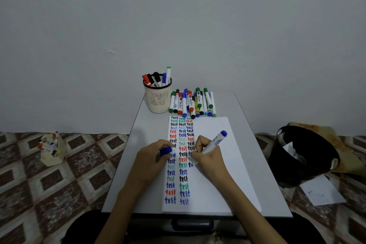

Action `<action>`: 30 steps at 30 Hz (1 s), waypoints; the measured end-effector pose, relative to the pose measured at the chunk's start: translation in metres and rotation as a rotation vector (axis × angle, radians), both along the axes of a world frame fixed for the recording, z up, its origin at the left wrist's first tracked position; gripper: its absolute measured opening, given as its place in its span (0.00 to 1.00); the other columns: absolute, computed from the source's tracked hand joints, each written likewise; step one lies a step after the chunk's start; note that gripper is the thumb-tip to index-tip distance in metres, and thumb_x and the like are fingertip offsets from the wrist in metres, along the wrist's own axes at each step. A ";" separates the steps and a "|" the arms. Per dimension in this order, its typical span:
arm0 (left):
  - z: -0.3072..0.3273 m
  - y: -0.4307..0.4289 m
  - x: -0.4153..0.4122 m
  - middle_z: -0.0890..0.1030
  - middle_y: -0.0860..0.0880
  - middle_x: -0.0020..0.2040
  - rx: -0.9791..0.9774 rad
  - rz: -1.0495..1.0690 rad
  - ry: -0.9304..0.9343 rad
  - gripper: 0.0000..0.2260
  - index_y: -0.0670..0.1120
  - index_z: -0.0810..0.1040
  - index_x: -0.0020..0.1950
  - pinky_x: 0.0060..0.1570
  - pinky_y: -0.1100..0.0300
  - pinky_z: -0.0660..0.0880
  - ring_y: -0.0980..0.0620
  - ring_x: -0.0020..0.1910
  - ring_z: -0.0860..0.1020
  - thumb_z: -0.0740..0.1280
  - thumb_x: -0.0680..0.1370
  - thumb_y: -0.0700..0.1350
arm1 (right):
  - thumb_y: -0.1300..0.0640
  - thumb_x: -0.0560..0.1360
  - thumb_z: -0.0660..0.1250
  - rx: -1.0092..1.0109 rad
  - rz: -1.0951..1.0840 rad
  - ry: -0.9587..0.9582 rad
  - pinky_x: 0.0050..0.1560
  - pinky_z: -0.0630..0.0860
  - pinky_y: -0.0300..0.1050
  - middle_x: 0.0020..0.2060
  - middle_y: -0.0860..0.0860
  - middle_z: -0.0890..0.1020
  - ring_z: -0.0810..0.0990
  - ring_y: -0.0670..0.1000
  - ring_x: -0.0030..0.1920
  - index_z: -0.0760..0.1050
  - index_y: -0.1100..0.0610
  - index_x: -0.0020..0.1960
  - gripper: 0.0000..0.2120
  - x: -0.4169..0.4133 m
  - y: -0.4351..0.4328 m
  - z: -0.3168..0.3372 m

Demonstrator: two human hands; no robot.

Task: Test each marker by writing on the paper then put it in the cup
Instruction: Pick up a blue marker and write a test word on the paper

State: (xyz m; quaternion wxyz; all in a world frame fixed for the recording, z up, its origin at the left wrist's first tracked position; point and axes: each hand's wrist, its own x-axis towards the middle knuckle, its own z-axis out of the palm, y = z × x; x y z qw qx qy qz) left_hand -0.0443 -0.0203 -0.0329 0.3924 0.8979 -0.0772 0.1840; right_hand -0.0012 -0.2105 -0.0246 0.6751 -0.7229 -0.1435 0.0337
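Observation:
My right hand (pixel 206 151) grips a blue marker (pixel 214 142) with its tip down on the white paper (pixel 215 174), in the third column of coloured "test" words. My left hand (pixel 153 154) rests on the paper's left edge and holds the marker's blue cap (pixel 166 151). A beige mesh cup (pixel 157 98) at the table's far end holds several markers. A row of several loose markers (pixel 193 103) lies right of the cup, just beyond the paper.
The small grey table (pixel 122 174) has a wall close behind it. A black bin (pixel 303 156) stands on the patterned floor at the right, with a sheet of paper (pixel 321 192) beside it. A beige bag of markers (pixel 51 148) sits on the floor at the left.

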 end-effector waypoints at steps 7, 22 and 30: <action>0.001 0.000 -0.001 0.79 0.55 0.48 -0.017 -0.008 0.009 0.09 0.46 0.77 0.54 0.40 0.77 0.72 0.62 0.41 0.78 0.69 0.74 0.42 | 0.76 0.67 0.66 -0.031 0.001 -0.002 0.33 0.69 0.38 0.27 0.48 0.68 0.69 0.44 0.31 0.60 0.57 0.31 0.20 0.000 -0.001 0.000; 0.001 -0.001 0.000 0.79 0.56 0.48 -0.008 0.003 0.020 0.09 0.47 0.77 0.54 0.41 0.76 0.73 0.61 0.41 0.78 0.69 0.74 0.44 | 0.73 0.67 0.66 0.019 -0.022 0.025 0.37 0.74 0.48 0.29 0.52 0.69 0.73 0.52 0.36 0.61 0.57 0.32 0.17 -0.002 -0.002 0.002; 0.001 -0.001 -0.001 0.80 0.56 0.48 -0.026 0.007 0.025 0.09 0.48 0.77 0.53 0.40 0.76 0.72 0.61 0.41 0.78 0.69 0.74 0.43 | 0.78 0.68 0.63 0.039 -0.058 0.025 0.29 0.69 0.35 0.24 0.46 0.67 0.70 0.40 0.27 0.59 0.58 0.32 0.19 -0.005 -0.001 0.006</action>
